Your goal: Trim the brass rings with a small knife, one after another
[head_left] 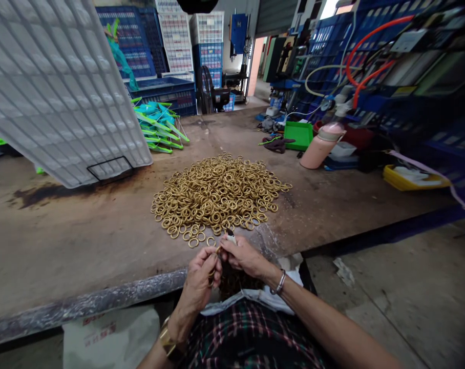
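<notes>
A wide pile of brass-coloured rings [220, 192] lies on the brown table [113, 236], with a few loose rings at its near edge. My left hand [202, 271] is closed around several rings at the front edge of the table. Close beside it, my right hand [246, 256] grips a small tool [231, 237] with a dark tip and a light body. Between the fingertips of both hands a ring shows. Below the hands, a dark mass in an open bag [236, 284] sits against my lap, partly hidden.
A white ribbed crate [67, 92] stands tilted at the left, near green hangers [159, 125]. To the right are a pink bottle [319, 148], a green tray [298, 135] and a yellow basket [413, 179]. A black fan [209, 92] stands behind the table.
</notes>
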`<state>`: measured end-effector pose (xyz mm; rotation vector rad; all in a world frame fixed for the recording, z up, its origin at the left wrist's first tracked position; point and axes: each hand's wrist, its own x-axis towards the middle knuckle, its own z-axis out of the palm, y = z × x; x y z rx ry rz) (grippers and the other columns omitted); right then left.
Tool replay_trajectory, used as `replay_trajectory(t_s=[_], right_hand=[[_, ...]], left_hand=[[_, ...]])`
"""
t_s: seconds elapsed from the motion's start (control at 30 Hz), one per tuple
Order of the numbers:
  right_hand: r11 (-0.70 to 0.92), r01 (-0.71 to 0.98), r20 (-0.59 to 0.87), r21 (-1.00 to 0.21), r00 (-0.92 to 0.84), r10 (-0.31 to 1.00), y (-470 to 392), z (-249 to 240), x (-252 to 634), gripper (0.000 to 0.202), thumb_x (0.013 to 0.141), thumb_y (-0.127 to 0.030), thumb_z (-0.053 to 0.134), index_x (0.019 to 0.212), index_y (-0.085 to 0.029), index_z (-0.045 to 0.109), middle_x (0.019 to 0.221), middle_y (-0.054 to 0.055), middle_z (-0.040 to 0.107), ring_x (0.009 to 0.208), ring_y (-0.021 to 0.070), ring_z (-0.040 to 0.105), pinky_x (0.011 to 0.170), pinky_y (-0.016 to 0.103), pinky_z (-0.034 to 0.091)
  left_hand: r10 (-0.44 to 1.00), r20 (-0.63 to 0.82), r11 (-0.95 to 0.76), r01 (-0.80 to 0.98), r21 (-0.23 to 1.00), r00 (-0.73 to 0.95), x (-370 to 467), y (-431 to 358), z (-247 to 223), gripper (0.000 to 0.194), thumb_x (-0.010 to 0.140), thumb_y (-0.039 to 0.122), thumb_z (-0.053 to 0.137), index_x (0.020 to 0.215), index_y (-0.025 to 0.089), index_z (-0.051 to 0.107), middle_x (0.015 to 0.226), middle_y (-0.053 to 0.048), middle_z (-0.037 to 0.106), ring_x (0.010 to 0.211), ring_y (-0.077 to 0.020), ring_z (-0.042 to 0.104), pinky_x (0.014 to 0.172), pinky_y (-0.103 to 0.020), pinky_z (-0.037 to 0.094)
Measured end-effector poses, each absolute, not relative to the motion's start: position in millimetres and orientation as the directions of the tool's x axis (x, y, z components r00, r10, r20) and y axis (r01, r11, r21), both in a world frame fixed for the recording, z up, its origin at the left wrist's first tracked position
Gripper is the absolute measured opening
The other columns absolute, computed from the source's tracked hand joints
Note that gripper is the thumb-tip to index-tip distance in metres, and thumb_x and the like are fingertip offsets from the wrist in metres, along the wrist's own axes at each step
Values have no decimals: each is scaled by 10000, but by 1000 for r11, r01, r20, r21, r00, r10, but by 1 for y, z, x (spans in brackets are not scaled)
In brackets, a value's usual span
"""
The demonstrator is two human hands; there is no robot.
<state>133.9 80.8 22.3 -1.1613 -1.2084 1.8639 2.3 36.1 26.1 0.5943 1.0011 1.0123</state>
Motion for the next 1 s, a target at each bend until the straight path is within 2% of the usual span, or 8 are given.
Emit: replay_trajectory(t_s=[0.1,0.3,0.5,0.73,0.83,1.0], right_hand=[[-323,26,-304,-946,-411,859,81,22,133,287,797,-460,455,707,-188,455,517,-84,426,361,32,262,363,178,209],[-40,243,-129,-969,-362,923,82,25,133,184,817,-316,432,710,-178,490,595,-40,489,561,83,420,528,193,335],[137,392,-24,-910,-380,925,81,32,135,189,829,-284,434,688,-175,497,590,-46,453,585,92,393,551,205,310],[66,366,-62,-928,-326,943,82,34,136,178,852,-245,396,768,-169,534,642,-24,539,606,99,473,601,212,358],[165,492,-12,-855,-338,941,80,31,138,163,832,-180,389,827,-176,552,671,-10,561,615,108,480,605,217,343],[355,683,10,-638,-454,891,73,24,138,181,712,-65,429,800,-175,542,662,0,552,605,120,454,584,228,294]], left_hand=[[904,-387,428,-428,796,184,2,37,27,337,696,459,655,819,178,516,577,65,488,403,-29,374,353,-143,231],[907,-396,422,-300,855,146,-1,39,26,343,712,491,618,750,167,514,565,62,473,396,-25,351,344,-138,219],[917,-379,396,-187,899,121,-4,41,21,355,720,513,591,759,164,533,552,62,475,377,-28,337,337,-148,235],[920,-365,391,-269,880,142,-4,40,22,338,724,493,601,773,166,533,569,66,473,403,-29,359,345,-138,228],[920,-374,393,-279,876,119,-1,40,24,353,707,499,617,775,165,528,563,68,473,399,-28,352,339,-136,223],[935,-343,355,-262,897,91,0,40,23,355,707,498,621,750,166,505,553,72,464,397,-26,335,340,-138,246]])
